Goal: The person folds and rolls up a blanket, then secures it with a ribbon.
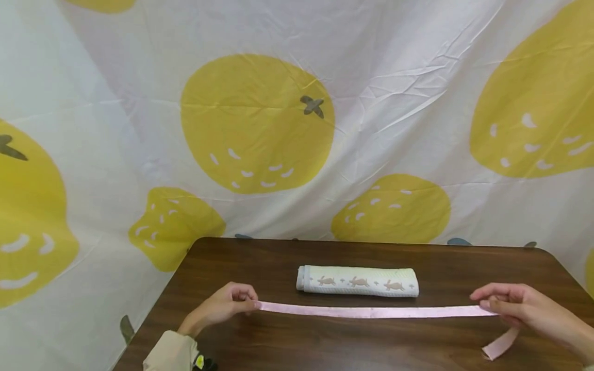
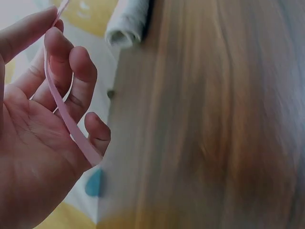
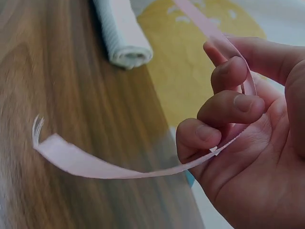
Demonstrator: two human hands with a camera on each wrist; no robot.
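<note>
A pink ribbon (image 1: 371, 312) stretches almost straight between both hands, above the table and in front of a rolled white towel (image 1: 357, 281) with embroidered rabbits. My left hand (image 1: 227, 305) pinches it between thumb and fingertips; in the left wrist view a short tail of ribbon (image 2: 71, 125) crosses the palm. On the other side my right hand (image 1: 524, 308) pinches the ribbon too. From there the loose end (image 3: 95, 162) hangs past the curled fingers, its tip frayed into threads. Neither hand touches the towel.
The dark brown wooden table (image 1: 260, 257) has rounded far corners. Directly behind it hangs a white cloth (image 1: 371, 103) printed with large yellow lemons. A cream sleeve (image 1: 171, 351) and a dark band (image 1: 209, 364) sit near the left wrist.
</note>
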